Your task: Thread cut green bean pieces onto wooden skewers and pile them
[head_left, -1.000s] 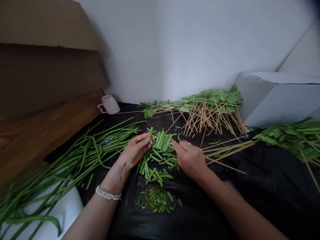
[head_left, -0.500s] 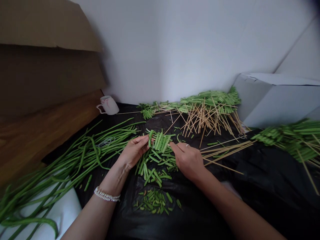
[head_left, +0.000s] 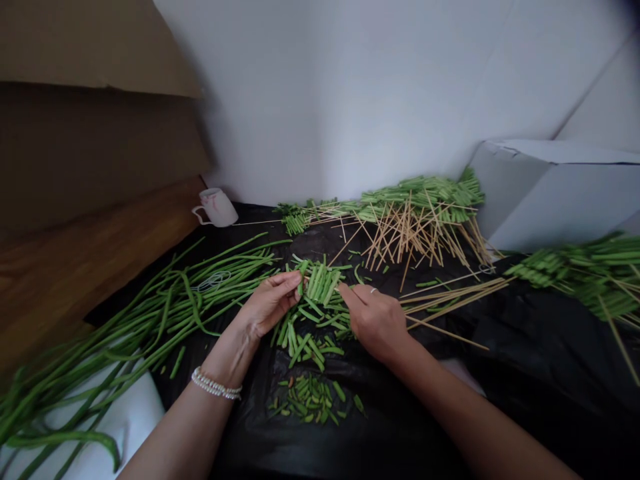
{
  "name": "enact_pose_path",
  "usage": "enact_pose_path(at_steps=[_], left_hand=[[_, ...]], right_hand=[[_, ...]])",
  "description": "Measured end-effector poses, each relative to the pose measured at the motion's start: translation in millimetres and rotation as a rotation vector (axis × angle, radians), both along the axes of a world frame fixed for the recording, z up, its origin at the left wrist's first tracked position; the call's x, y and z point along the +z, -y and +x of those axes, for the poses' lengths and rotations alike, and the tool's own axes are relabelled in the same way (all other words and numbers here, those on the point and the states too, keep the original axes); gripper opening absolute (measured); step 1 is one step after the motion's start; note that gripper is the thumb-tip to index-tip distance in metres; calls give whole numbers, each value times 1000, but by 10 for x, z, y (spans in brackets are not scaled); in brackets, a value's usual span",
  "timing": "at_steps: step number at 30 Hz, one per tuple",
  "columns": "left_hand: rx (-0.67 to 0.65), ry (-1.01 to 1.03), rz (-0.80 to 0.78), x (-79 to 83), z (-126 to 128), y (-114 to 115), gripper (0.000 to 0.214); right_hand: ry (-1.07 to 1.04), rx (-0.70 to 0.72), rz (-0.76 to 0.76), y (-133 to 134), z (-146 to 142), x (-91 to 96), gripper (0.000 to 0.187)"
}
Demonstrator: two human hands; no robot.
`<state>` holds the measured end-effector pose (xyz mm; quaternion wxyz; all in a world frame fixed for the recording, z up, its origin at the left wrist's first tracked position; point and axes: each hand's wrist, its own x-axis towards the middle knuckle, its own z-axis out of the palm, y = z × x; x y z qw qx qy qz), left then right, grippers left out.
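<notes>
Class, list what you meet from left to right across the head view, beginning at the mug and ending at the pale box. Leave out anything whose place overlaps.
White mug → left hand → row of cut green pieces → right hand → pale box.

Left forearm: slanting up and inward from the lower edge
Left wrist: inner side toward the viewer
Left hand: thumb uppermost, thumb and forefinger pinched together
Right forearm: slanting inward from the lower right
Right hand: back uppermost, fingers curled in a grip
Spacing: hands near each other, apart
</notes>
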<state>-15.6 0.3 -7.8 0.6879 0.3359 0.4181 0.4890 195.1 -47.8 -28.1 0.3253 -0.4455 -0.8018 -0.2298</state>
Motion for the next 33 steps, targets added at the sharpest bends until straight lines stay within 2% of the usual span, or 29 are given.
enact_pose_path(at_steps=[7, 13, 16, 21, 24, 26, 30, 33], left_hand=[[1, 16, -52, -24, 89, 52, 29], [-4, -54, 37, -11, 94, 58, 28], [-64, -239, 157, 8, 52, 69, 30], [-265, -789, 527, 13, -64, 54, 11], [-281, -1018, 738, -31, -89, 29, 8], [-283, -1148, 815, -68, -76, 23, 12], [-283, -1261, 853, -111, -28, 45, 9], [-175, -1144, 847, -90, -12, 61, 4]], right_hand=[[9, 12, -2, 3, -4, -5, 29], [31, 1, 8, -18, 38, 24, 32], [20, -47, 39, -43, 87, 45, 31], [-8, -87, 57, -71, 131, 56, 30], [1, -73, 47, -69, 124, 42, 31], [2, -70, 45, -66, 116, 35, 31], [-5, -72, 53, -63, 108, 37, 32], [-8, -71, 44, -67, 114, 45, 32]])
